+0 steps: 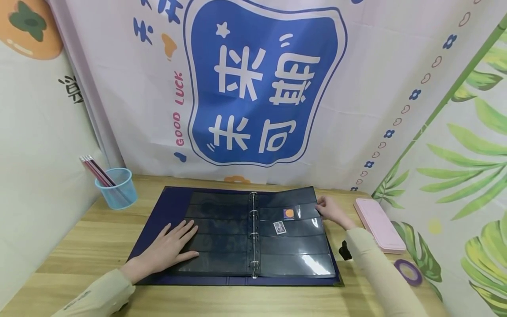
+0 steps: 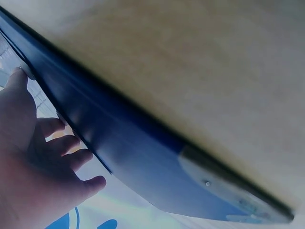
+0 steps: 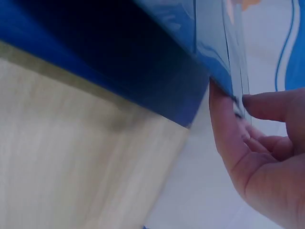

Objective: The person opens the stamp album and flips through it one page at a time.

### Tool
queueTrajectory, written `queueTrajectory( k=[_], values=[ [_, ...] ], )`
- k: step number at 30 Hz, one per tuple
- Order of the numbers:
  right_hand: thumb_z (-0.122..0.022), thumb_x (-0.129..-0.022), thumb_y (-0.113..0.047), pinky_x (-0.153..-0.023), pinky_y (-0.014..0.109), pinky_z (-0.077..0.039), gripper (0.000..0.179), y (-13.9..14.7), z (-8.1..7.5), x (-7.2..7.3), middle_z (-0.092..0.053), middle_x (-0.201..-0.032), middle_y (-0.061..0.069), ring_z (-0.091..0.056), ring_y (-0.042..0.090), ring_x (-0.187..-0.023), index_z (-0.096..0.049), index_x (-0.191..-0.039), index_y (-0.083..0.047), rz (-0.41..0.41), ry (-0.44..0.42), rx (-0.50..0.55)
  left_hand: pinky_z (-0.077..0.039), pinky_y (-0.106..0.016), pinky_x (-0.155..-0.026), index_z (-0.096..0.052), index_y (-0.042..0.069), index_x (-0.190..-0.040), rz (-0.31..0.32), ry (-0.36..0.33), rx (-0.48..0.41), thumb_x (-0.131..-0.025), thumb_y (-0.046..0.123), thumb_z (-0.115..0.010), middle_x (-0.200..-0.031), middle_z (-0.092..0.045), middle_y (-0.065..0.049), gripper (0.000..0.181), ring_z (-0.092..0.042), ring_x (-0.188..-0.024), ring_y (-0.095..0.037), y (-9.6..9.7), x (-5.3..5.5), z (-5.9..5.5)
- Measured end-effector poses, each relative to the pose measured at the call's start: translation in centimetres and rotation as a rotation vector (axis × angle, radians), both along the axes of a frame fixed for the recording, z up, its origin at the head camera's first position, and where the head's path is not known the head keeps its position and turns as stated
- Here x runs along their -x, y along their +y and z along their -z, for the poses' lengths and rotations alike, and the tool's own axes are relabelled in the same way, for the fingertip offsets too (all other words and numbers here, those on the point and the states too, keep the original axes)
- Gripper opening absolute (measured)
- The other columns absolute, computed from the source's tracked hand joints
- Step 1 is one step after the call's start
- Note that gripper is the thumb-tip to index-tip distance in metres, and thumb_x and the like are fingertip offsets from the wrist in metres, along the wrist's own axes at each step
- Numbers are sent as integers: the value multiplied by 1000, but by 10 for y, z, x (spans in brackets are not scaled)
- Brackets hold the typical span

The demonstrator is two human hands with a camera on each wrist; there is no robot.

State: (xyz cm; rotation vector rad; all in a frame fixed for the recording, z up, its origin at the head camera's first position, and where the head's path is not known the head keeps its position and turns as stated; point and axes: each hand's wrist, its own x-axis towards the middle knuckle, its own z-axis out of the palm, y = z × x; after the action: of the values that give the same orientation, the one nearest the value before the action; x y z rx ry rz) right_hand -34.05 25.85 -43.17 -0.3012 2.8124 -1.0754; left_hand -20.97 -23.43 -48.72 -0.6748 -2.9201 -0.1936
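A dark blue ring-binder stamp album (image 1: 155, 229) lies open on the table, with black pocket pages on both sides of its metal rings (image 1: 254, 237). My left hand (image 1: 168, 246) rests with spread fingers on the left page (image 1: 222, 242). At the outer edge of the right page (image 1: 293, 266), my right hand (image 1: 332, 212) pinches the sheet between thumb and finger, and its upper corner is lifted off the cover. In the right wrist view the hand (image 3: 267, 162) has a finger behind the sheet. The right page holds an orange-and-blue stamp (image 1: 289, 214) and a grey stamp (image 1: 280, 227).
A blue mesh cup (image 1: 119, 189) with several pencils (image 1: 99, 171) stands at the back left of the wooden table (image 1: 67, 246). On the right lie a pink case (image 1: 379, 224), a purple tape roll (image 1: 408, 272) and a small black object (image 1: 345, 251). Printed curtains (image 1: 368, 66) hang behind.
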Motion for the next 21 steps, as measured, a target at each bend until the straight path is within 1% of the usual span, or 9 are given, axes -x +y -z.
queueTrajectory(
  k=[2,3,5,9,11,13,16,21],
  values=[
    [-51,-98,-1,-69,39,-62,24,1,-7,0,-64,-104,36,-67,17,-71,-54,-110,20,-1,-28,49,-32,-67,-110,-50,10,-146,0,1,0,-90,64,-56,-154,-45,-16,78,-44,-141,-39,0,0,0],
    [-52,-98,-1,-69,38,-62,24,1,-10,0,-65,-104,36,-65,12,-68,-55,-109,20,2,-33,63,-32,-67,-110,-50,10,-146,-1,1,-1,-90,64,-56,-154,-45,-16,78,-44,-141,-39,0,0,0],
    [-53,-98,-3,-69,39,-62,25,-1,-20,0,-67,-104,35,-63,7,-63,-58,-109,19,4,-19,52,-32,-68,-110,-50,10,-146,-1,1,-2,-90,64,-56,-154,-45,-16,78,-44,-141,-39,0,0,0],
    [-55,-98,-6,-66,41,-62,21,-8,-45,-1,-71,-93,27,-65,11,-59,-61,-105,13,-12,36,-19,-31,-68,-110,-49,9,-146,0,-11,-8,-90,63,-56,-154,-45,-16,78,-43,-142,-39,0,0,0],
    [-54,-99,-7,-64,38,-62,19,-13,-59,-2,-70,-86,22,-66,15,-60,-61,-101,10,-33,46,-56,-31,-68,-111,-49,9,-147,1,-20,-8,-90,63,-56,-155,-44,-16,78,-43,-142,-39,0,0,0],
    [-53,-100,-8,-62,34,-61,19,-18,-71,-2,-68,-83,18,-66,16,-62,-61,-100,9,-45,45,-78,-31,-68,-111,-49,9,-147,2,-27,-6,-91,64,-56,-155,-44,-16,79,-43,-142,-40,0,1,0],
    [-52,-101,-10,-60,30,-60,20,-27,-87,-1,-67,-83,16,-64,14,-62,-60,-102,8,-59,34,-93,-31,-68,-110,-48,9,-147,6,-31,-4,-91,65,-54,-155,-44,-17,79,-43,-142,-40,0,1,0],
    [-51,-102,-12,-60,28,-60,23,-44,-110,2,-68,-95,22,-63,10,-62,-61,-107,8,-85,37,-105,-31,-68,-111,-48,9,-147,4,-31,-8,-91,64,-56,-155,-43,-17,79,-42,-142,-40,-1,2,1]
  ],
)
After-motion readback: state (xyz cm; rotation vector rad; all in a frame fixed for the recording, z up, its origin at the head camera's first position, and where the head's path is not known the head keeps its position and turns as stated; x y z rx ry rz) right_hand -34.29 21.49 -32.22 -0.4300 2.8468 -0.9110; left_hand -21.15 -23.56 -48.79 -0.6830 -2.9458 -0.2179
